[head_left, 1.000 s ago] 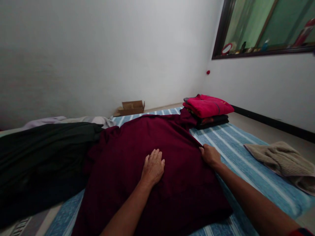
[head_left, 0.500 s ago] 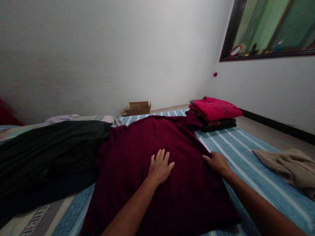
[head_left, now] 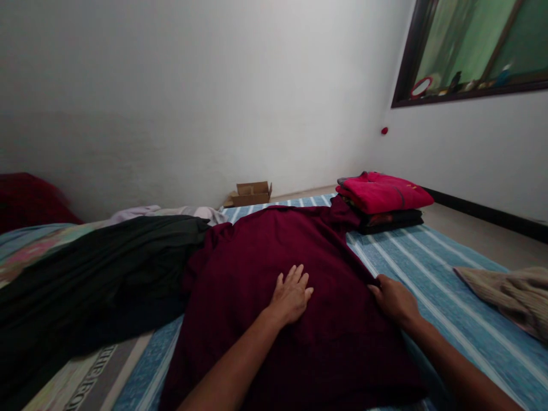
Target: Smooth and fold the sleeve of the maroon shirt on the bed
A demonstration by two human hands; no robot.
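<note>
A dark maroon long-sleeved top point(head_left: 274, 245) lies spread out on a bed with a blue-and-white striped sheet point(head_left: 428, 274). My left hand point(head_left: 291, 294) rests flat on the middle of the garment, its fingers stretched out. At the garment's right edge, my right hand point(head_left: 394, 299) is closed, thumb on top, pinching the cloth at the side. The fingers of that hand are partly hidden beneath the edge. The lower hem runs toward the bottom of the view.
Dark green clothing point(head_left: 128, 274) is heaped on the left. Folded clothes, with a bright pink garment point(head_left: 385, 191) on top, are stacked at the back right. A ribbed beige garment point(head_left: 514, 291) lies far right. An open cardboard box point(head_left: 252, 197) stands near the wall.
The view has turned slightly left, so everything appears shifted right. My left hand stays flat on the top and my right hand stays at its side edge.
</note>
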